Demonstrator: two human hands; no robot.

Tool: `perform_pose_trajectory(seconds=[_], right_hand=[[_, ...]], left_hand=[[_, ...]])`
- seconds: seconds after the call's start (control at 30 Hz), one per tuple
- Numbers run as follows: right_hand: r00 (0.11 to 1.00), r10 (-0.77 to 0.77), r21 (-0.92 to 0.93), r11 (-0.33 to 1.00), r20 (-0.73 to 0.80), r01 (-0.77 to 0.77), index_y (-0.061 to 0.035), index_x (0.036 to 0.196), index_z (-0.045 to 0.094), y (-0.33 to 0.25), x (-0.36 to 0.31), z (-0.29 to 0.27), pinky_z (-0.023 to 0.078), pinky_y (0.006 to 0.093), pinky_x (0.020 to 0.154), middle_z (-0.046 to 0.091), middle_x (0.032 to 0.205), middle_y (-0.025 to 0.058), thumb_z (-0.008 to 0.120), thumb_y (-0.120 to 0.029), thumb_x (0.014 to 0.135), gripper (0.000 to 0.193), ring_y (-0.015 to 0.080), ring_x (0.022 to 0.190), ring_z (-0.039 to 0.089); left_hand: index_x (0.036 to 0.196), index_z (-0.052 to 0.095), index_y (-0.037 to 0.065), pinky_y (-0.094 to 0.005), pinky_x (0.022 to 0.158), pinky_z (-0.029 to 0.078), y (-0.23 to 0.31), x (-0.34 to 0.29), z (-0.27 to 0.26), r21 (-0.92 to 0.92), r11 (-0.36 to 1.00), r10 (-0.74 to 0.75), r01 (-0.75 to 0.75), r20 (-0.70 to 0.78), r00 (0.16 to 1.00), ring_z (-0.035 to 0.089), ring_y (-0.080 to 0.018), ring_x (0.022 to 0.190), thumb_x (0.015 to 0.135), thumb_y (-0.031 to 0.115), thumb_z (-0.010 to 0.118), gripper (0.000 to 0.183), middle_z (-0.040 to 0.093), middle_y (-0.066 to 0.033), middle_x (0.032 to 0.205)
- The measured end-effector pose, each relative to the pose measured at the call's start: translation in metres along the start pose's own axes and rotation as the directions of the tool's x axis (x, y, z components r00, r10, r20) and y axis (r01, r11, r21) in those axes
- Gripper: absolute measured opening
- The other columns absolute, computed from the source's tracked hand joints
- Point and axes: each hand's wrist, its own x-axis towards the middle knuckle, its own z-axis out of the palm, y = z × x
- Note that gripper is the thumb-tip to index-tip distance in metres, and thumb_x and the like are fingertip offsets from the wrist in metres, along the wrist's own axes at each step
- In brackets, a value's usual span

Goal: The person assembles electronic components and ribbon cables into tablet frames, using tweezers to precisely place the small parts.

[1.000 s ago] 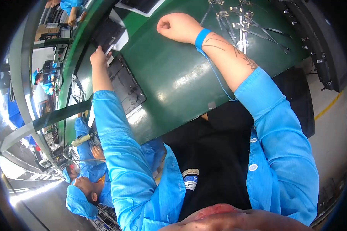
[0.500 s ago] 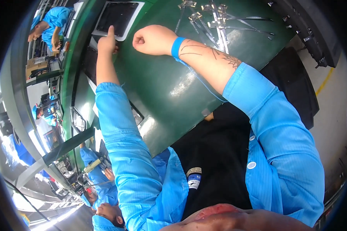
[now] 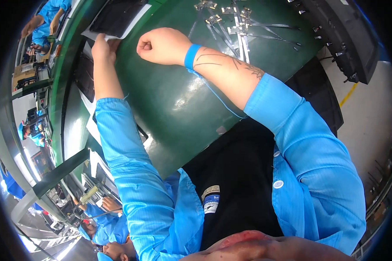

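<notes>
My left hand reaches to the near edge of a dark flat panel. Its fingers are closed on the white sheet that shows around the panel; the fingertips are partly hidden. My right hand hovers over the green tabletop with its fingers curled into a loose fist, and nothing shows in it. Around that wrist is a blue strap with a thin cord running toward my body. To the right of this hand lie small circuit boards with dark flat cables.
Another dark panel lies along the left edge of the table, partly behind my left forearm. A black rack with small clips stands at the right. Other people in blue work beyond the left side.
My left hand has gone from a raised thumb beside the panel to gripping the white sheet's edge. The view has shifted a little; my right hand stays curled.
</notes>
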Motion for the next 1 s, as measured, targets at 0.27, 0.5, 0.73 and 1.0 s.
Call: perform_pose_trajectory(seconds=[0.27,0.5,0.73,1.0], right_hand=[[1.000,-0.028,0.023,0.999,-0.001,0.028,-0.0178,0.089,0.078,0.000,0.001,0.013,0.058,0.0403,0.076,0.076,0.086,0.0040,0.066,-0.029,0.082,0.018,0.0278,0.083,0.072],[0.993,-0.049,0.072,0.996,-0.109,0.057,-0.0068,0.097,0.078,0.006,0.004,0.006,0.056,0.0323,0.074,0.076,0.086,0.0079,0.073,-0.025,0.085,0.022,0.0188,0.078,0.072],[0.996,-0.085,0.624,0.780,0.022,0.053,0.0022,0.118,0.065,0.004,0.011,0.016,0.054,0.0312,0.081,0.071,0.105,0.0090,0.067,0.001,0.090,0.028,0.0176,0.091,0.067],[0.952,-0.242,-0.340,0.925,-0.185,0.169,-0.0109,0.098,0.077,-0.004,-0.009,0.035,0.057,0.0460,0.080,0.075,0.093,0.0166,0.069,-0.034,0.085,0.027,0.0386,0.090,0.071]], left_hand=[[0.113,0.057,-0.009,-0.0441,0.085,0.060,-0.011,-0.006,-0.017,-0.291,0.957,-0.049,0.012,-0.121,0.991,0.066,-0.0317,0.101,0.096,0.003,0.069,0.023,0.061,-0.0188,0.111],[0.123,0.055,-0.009,-0.0441,0.094,0.060,-0.011,-0.174,-0.033,-0.529,0.848,0.025,-0.034,-0.024,0.999,0.067,-0.0305,0.109,0.102,0.004,0.058,0.025,0.064,-0.0184,0.120],[0.129,0.053,-0.004,-0.0332,0.082,0.054,-0.038,-0.227,-0.034,-0.361,0.892,0.231,-0.271,-0.152,0.961,0.066,-0.0196,0.093,0.097,-0.001,0.060,0.033,0.065,-0.0101,0.106],[0.138,0.041,0.000,-0.0479,0.089,0.056,-0.049,-0.238,-0.042,-0.460,0.877,0.030,-0.140,-0.238,0.971,0.059,-0.0270,0.104,0.100,0.006,0.058,0.042,0.051,-0.0140,0.119]])
